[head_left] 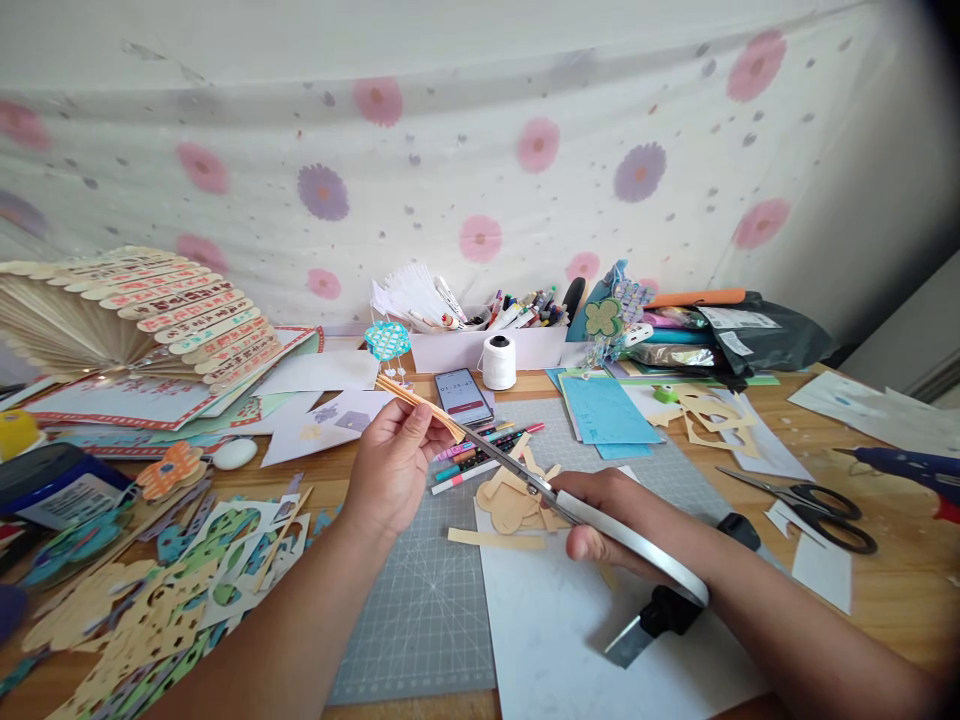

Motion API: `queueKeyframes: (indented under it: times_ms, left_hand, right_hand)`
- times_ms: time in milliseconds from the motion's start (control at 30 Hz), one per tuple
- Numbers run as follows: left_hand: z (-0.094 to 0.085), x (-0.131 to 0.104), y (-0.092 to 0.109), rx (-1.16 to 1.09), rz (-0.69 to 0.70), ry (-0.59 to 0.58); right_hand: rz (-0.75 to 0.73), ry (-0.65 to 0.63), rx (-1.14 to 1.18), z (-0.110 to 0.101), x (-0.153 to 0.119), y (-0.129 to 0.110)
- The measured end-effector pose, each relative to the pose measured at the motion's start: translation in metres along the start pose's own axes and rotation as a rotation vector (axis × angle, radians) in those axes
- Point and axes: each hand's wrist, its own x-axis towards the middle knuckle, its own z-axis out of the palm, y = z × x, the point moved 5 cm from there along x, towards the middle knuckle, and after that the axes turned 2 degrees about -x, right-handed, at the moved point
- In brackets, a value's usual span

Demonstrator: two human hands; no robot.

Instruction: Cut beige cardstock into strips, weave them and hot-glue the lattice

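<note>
My left hand (396, 455) pinches a thin bundle of cream paper strips (405, 392) between thumb and fingers. In my right hand (611, 515) is a pair of scissors with light handles (637, 548), its blades (510, 462) pointing up and left. The blade tips touch or nearly touch the lower right end of the strips. Below the blades, cream paper cutouts (508, 500) lie in a small heap, with a loose cream strip (496, 539) in front of them.
A grey cutting mat (420, 620) and a white sheet (555, 640) lie beneath my hands. Around them are a phone (459, 393), a thread spool (499, 363), black scissors (814, 503), a glue gun (900, 466), a cutter (652, 622) and a pile of cutouts (157, 620).
</note>
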Motion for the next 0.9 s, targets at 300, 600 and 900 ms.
queueKeyframes:
  times_ms: [300, 600, 900]
  left_hand:
    - [0.0003, 0.0001, 0.0018, 0.007, 0.012, -0.011]
    - [-0.0024, -0.0001, -0.0007, 0.036, 0.011, -0.027]
    - [-0.0038, 0.0012, -0.0030, 0.043, 0.004, -0.022]
  right_hand:
    - [-0.063, -0.001, 0.035, -0.0010, -0.0012, -0.0099]
    - [-0.034, -0.003, 0.029, 0.0017, -0.0001, -0.0087]
    - [0.008, 0.004, -0.004, 0.0068, 0.0019, -0.0010]
